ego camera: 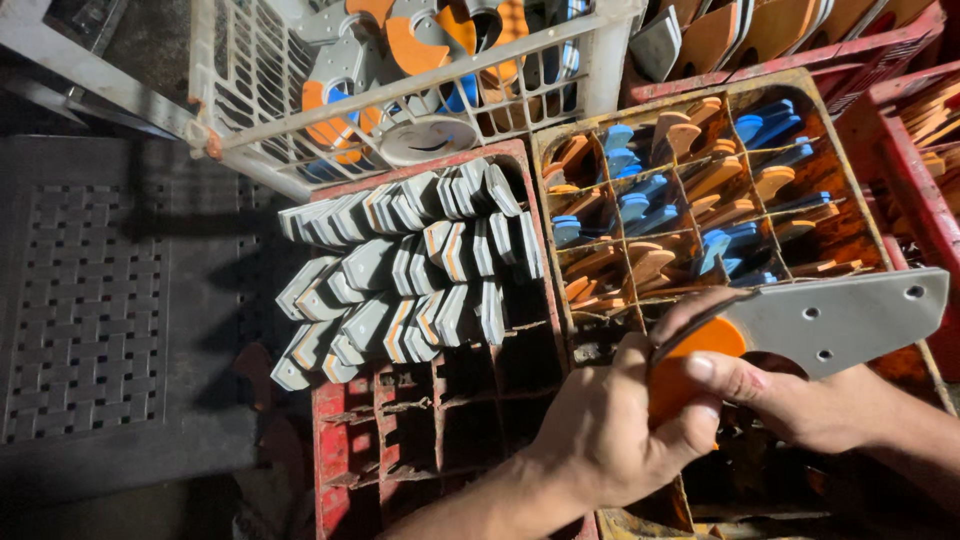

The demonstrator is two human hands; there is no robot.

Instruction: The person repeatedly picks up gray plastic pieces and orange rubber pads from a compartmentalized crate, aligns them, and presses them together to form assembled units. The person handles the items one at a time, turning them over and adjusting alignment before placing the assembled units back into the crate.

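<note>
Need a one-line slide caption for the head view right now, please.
Both hands, left hand and right hand, grip a grey metal plate with orange handle over red divided crates.

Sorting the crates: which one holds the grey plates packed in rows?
The red crate left of the hands, holding rows of grey plates. The brown crate beside it has orange and blue pieces.

The matt grey metal plate [840, 318] carries a smooth orange plastic handle [690, 365]; the red plastic crate [345, 450] looks grimy.

two bare hands, left hand [600, 430] and right hand [790, 395], forearms unsleeved.
</note>
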